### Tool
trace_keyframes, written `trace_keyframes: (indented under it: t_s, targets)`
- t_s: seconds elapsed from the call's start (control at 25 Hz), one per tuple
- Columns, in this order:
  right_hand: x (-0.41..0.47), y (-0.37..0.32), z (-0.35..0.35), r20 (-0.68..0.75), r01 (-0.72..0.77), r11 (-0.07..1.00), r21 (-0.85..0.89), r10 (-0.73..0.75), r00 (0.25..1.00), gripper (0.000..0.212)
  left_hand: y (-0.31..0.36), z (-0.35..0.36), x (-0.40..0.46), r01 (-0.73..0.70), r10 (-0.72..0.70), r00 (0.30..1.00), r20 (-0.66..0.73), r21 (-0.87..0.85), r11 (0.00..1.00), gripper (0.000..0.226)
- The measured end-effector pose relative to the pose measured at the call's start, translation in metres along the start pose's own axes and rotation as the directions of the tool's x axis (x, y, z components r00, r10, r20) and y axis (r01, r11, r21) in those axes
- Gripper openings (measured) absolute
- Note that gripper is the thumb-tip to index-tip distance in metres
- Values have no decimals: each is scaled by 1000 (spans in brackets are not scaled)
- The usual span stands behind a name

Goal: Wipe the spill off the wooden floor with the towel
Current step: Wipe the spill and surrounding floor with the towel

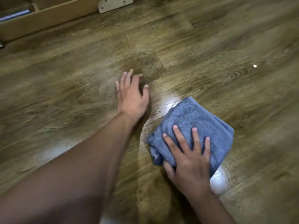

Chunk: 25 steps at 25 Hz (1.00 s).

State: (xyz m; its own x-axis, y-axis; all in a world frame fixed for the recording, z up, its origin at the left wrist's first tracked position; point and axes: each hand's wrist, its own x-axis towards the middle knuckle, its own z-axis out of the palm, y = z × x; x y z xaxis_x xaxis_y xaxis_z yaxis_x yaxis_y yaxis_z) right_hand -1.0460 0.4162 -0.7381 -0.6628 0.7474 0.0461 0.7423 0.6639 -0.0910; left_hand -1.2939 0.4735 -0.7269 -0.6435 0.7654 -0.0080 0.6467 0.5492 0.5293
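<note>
Right hand (190,160) presses blue towel (194,125) onto glossy wooden floor (64,88)

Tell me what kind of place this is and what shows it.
Probably an indoor room, home or storeroom, seen at floor level: wood-grain plank floor, an open cardboard box along the far edge, and a pale bracket-like foot beside it, likely furniture.

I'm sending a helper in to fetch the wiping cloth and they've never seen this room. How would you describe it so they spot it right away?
Start from the wooden floor, near the glossy patch in the middle. There the right hand presses spread fingers on a folded towel, while the left hand rests on bare boards beside it. The towel is the only blue, soft thing there; the cardboard box far off is tan.
</note>
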Motion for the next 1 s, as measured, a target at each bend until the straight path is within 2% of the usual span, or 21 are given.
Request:
trace_keyframes:
  t_s: [0.08, 0.12, 0.24, 0.32, 0.44, 0.68, 0.88, 1.0]
  targets:
    - [30, 16, 3, -38, -134, 991, -18, 133, 990, 80, 25, 26, 20, 62, -62, 998, 3, -144, 988, 45]
    - [45, 21, 5, -44, -208, 978, -34, 206, 978, 82, 29, 37, 25, 108, -111, 994, -20, -129, 986, 45]
    - [96, 31, 8, -55, -379, 924, -52, 376, 925, 81, 26, 56, 28, 104, -95, 989, -110, 84, 991, 49]
    - [131, 38, 10, -40, -425, 903, -58, 423, 905, 78, 28, 58, 27, 80, -61, 992, -112, 176, 981, 50]
    - [187, 58, 7, -26, -432, 901, -39, 431, 902, 74, 34, 57, 26, 87, -67, 994, -89, 241, 967, 49]
    - [242, 85, 7, -25, -321, 947, -30, 320, 947, 69, 34, 59, 25, 82, -58, 994, -94, 280, 957, 51]
    - [220, 78, 4, -61, -283, 958, -38, 280, 958, 63, 33, 55, 25, 80, -58, 994, -96, 238, 968, 48]
    - [171, 74, -2, -46, -241, 970, -34, 239, 970, 65, 37, 51, 22, 35, -21, 996, -91, 152, 988, 40]
